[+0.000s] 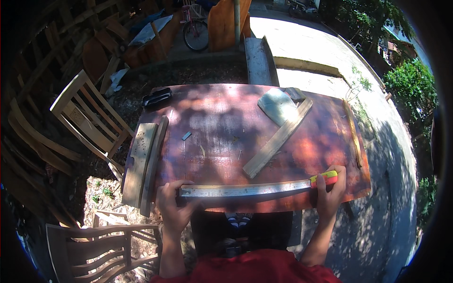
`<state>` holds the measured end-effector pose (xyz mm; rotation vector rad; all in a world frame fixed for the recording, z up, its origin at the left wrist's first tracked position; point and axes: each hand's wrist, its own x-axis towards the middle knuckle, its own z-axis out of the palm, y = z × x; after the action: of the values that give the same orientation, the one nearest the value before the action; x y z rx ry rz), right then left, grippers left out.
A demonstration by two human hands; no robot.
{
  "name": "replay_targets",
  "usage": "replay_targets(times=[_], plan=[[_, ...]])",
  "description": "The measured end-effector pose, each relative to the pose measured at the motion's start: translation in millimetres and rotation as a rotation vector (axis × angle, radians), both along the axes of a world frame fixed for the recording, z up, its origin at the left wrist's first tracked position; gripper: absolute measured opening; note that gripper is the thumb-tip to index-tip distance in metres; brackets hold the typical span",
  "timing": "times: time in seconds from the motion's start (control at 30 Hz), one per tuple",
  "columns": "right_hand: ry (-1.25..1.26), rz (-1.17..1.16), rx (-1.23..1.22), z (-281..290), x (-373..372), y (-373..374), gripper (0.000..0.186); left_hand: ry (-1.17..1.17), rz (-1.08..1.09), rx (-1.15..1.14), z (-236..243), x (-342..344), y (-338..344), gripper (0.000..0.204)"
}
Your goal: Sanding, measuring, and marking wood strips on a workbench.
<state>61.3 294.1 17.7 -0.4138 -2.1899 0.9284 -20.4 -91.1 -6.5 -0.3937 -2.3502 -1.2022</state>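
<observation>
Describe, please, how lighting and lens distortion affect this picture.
In the head view, dappled shade mottles the reddish table; the concrete path glares white toward the top; curved boards at left sit in shadow; fisheye bends the table's edges, and the corners go black.

"What's the surface [217, 165] like?"

"Reddish brown, with patches of sun and shade. A black case [158, 98] sits at its far left corner."

"And down the left edge?"

"Two boards side by side: a wide pale plank [140, 162] and a narrower, darker slat [154, 166]."

"Anything in the middle?"

"A small light block [187, 136], and a thin nail-like piece [239, 155] nearer the centre."

"Farther right?"

"A wooden bar [278, 137] lies diagonally, partly covering a pale rounded slab [276, 104]. A short wood offcut [295, 94] is just beside the slab. A thin strip [352, 132] runs along the right edge."
</observation>
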Motion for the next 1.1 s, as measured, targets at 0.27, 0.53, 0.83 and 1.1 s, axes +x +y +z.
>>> replay_targets(times=[0.27, 0.53, 0.83, 1.1], plan=[[0.002, -0.006, 0.022, 0, -1, 0, 0.037, -0.033, 0.017, 0.042, 0, 1, 1, 0.047], [0.03, 0.003, 0.021, 0, 0, -1, 0.039, -0.031, -0.055, 0.106, -6, 0, -6, 0.047], [0.009, 0.011, 0.001, 2, 0, -2, 0.035, -0.197, -0.136, 0.27, -2, 0, -14, 0.039], [0.03, 0.017, 0.008, 0, 0, 1, 0.033, -0.199, -0.182, 0.252, 7, -3, -18, 0.033]])
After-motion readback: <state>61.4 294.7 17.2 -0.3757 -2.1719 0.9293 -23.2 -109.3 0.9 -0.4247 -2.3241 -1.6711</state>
